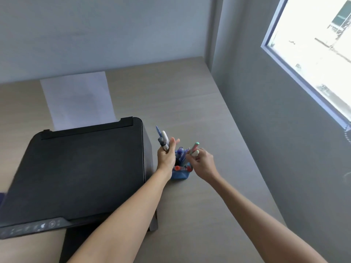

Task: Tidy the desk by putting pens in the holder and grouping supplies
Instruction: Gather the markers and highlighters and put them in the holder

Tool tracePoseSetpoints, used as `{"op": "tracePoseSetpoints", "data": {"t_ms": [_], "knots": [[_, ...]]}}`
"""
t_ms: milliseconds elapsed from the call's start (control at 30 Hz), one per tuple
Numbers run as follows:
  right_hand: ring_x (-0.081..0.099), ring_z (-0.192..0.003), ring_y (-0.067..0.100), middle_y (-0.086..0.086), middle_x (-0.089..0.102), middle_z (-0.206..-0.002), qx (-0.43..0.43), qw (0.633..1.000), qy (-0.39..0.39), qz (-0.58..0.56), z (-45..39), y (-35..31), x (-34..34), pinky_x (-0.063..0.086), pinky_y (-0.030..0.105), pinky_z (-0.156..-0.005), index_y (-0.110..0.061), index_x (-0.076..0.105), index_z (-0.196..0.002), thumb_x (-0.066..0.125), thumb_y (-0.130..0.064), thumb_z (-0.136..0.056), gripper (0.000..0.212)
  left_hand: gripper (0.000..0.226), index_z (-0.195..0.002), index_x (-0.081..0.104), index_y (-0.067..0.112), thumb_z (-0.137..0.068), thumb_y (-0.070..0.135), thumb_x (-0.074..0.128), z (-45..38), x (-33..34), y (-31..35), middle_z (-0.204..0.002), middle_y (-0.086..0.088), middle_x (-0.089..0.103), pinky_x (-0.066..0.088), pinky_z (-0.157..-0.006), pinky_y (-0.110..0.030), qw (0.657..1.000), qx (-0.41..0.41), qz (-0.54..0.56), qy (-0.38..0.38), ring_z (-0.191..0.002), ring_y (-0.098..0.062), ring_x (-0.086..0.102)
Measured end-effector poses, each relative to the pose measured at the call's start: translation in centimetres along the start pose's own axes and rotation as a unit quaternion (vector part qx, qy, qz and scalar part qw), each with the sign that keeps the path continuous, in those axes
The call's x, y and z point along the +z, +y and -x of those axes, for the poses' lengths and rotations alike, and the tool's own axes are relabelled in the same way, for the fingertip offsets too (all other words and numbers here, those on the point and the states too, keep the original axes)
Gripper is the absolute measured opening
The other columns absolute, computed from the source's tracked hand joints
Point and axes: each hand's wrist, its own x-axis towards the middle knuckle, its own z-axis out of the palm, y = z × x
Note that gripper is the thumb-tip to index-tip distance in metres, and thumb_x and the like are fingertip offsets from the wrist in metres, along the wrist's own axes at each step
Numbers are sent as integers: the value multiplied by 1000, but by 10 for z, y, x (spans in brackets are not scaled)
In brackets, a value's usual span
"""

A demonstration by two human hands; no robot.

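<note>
A person's two bare arms reach across a pale wooden desk (190, 95) toward a small blue holder (180, 175) that stands just beside the right flank of a black printer (81, 168); the holder already bristles with pens (181, 158) — blue and purple barrels upright at the back, two red-capped ones lying across its front rim. The left hand (166, 158) is clenched around a bunch of pens (163, 141), among them a white one, a grey one and a thin blue one, their ends fanning up and away above the fist; it hovers at the holder's left edge, between holder and printer. The right hand (204, 164) is pinched around two pens (194, 149) — one with a mint-green end, one with a pale rounded cap — held tilted over the holder's mouth, their lower ends hidden among the pens already there; whether they touch the holder cannot be told. The two hands sit close together, the holder between and below them. A sheet of white paper (77, 99) stands in the printer's rear tray; a bright window (313, 54) fills the grey wall on the right.
</note>
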Motion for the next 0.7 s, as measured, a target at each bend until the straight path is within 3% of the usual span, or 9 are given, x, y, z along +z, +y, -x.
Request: {"op": "tracePoseSetpoints", "data": {"t_ms": [100,200,267,333,433,500,567,600,700], "knots": [[64,-75,24,13,67,-82,-18,1000,-12,-7,1,1,0,52,36,-70,-12,66,-72,65,-20,-86,16,25,-82,66,17,-93,37,58,3,-1,-3,-81,4,67,48,-68,-21,999,-27,-20,-1,-75,-6,62],[66,-74,21,10,64,-90,-36,999,-20,-21,2,1,1,56,33,-70,-13,67,-84,64,-18,-85,7,18,-76,64,17,-84,31,72,4,-4,-3,-76,3,65,49,-69,-23,1000,-25,-5,-8,-78,-14,62],[66,-77,16,6,62,-98,-32,999,-25,-32,3,0,0,56,26,-70,-18,67,-91,62,-20,-85,8,30,-75,62,18,-74,44,77,3,-5,1,-69,2,59,46,-67,-26,1000,-11,10,-11,-74,-16,56],[64,-90,17,2,60,-109,-14,998,-38,-49,6,1,-1,55,29,-76,-22,65,-104,61,-19,-85,20,47,-70,61,19,-65,65,66,7,-7,6,-64,4,54,41,-63,-27,1000,-11,8,-9,-66,-13,50],[57,-108,20,1,55,-121,47,992,-56,-101,11,6,-4,52,36,-89,-17,55,-123,56,-13,-86,37,54,-74,61,17,-88,65,43,10,-6,9,-74,5,53,37,-62,-21,999,-15,30,4,-69,-5,49],[56,-111,24,6,55,-125,121,979,-79,-146,13,14,-2,52,41,-90,-14,51,-129,48,-13,-90,39,53,-103,63,15,-97,57,31,8,-7,4,-98,0,58,42,-73,-26,998,-45,28,33,-95,-14,56],[61,-103,29,13,61,-123,176,957,-117,-197,16,19,3,53,38,-79,-17,57,-123,43,-17,-93,33,59,-138,43,17,-98,56,25,11,-7,2,-127,-4,51,42,-96,-39,988,-121,58,78,-124,-26,50],[65,-98,31,16,65,-117,180,955,-128,-200,18,20,7,53,38,-75,-21,63,-114,42,-19,-93,29,64,-144,36,16,-97,57,23,12,-7,-1,-134,-5,49,38,-103,-45,979,-166,73,88,-128,-30,49],[71,-86,32,19,73,-97,163,965,-129,-162,12,19,17,56,49,-72,-23,71,-88,40,-11,-88,33,71,-127,55,9,-95,60,18,18,-6,2,-125,-11,61,31,-110,-51,962,-245,109,61,-122,-36,57]]}}
